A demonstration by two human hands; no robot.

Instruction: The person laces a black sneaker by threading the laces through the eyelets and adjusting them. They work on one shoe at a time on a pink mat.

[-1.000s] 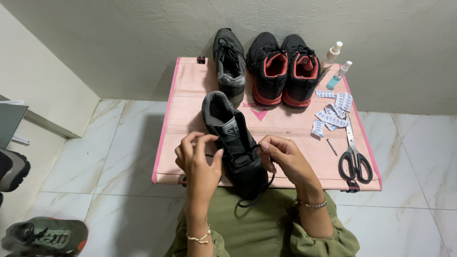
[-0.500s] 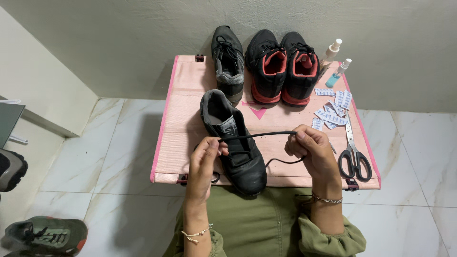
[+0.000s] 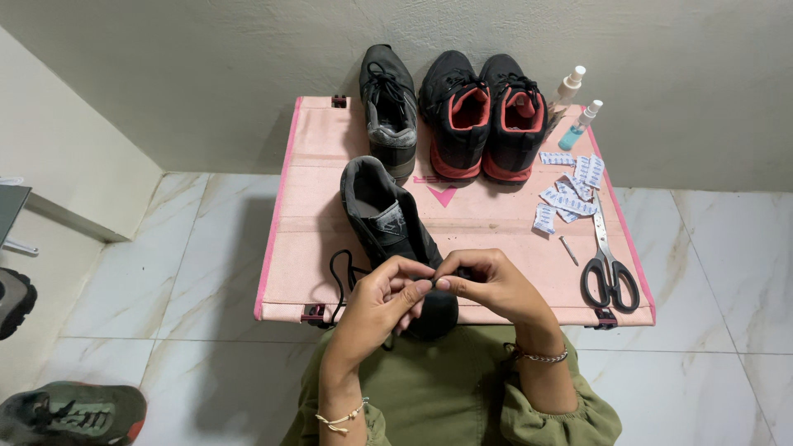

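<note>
head view: left hand (image 3: 376, 301) and right hand (image 3: 487, 285) both pinch the thin black shoelace (image 3: 337, 277) over the dark grey fabric sneaker (image 3: 384, 223), toe at 6 o'clock for lace access.

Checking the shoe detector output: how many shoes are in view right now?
6. Dark shoe under both hands; grey shoe and a black-and-coral pair at the pink table's back; two on the floor, far left and bottom left, both cropped. Others may lie out of frame.
</note>
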